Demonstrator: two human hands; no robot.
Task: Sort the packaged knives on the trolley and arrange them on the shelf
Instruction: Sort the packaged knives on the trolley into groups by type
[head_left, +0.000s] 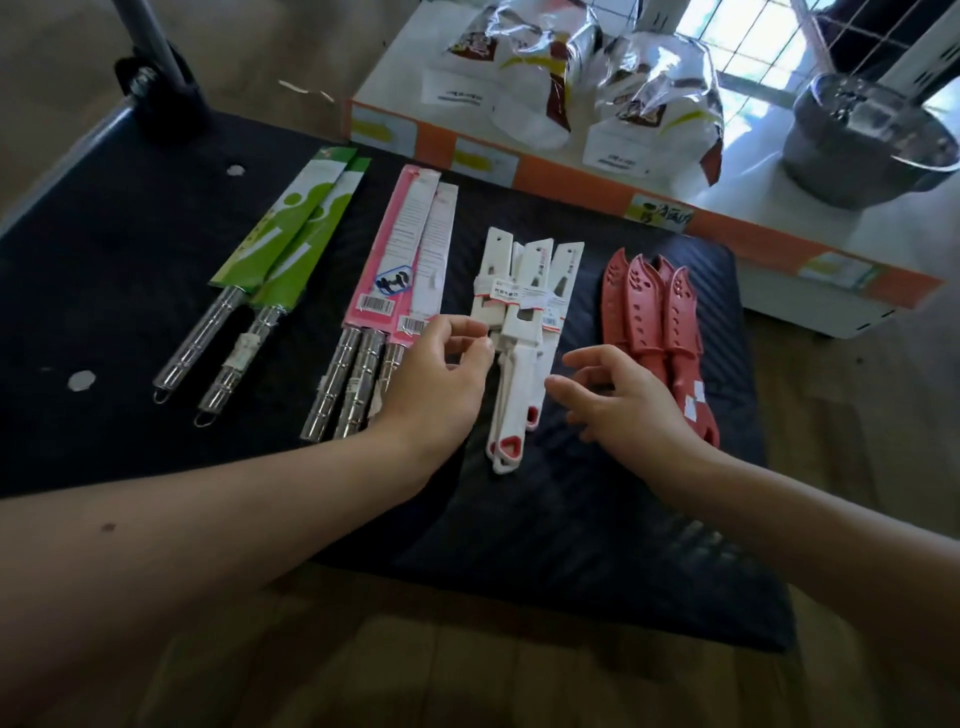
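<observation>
On the black trolley (130, 270), four sorted groups of knives are laid side by side, with the handles towards the person. The white knives (524, 312), carded in white and fitted with white handles with red ends, lie between the two hands. The left hand (436, 384) is held at their left edge, thumb and forefinger curled close together; whether the card is actually pinched cannot be told. The right hand (628, 400) is held just right of the white handles, fingers loosely bent and spread, with nothing gripped. The red knives (660, 332), in perforated sheaths, lie just right of that hand. Left of the left hand the pink knives (410, 260) with steel handles are seen, and further left the green knives (291, 228). Beyond the trolley, a shelf (571, 184) is loaded with bags (519, 67) and a pot (867, 140).
</observation>
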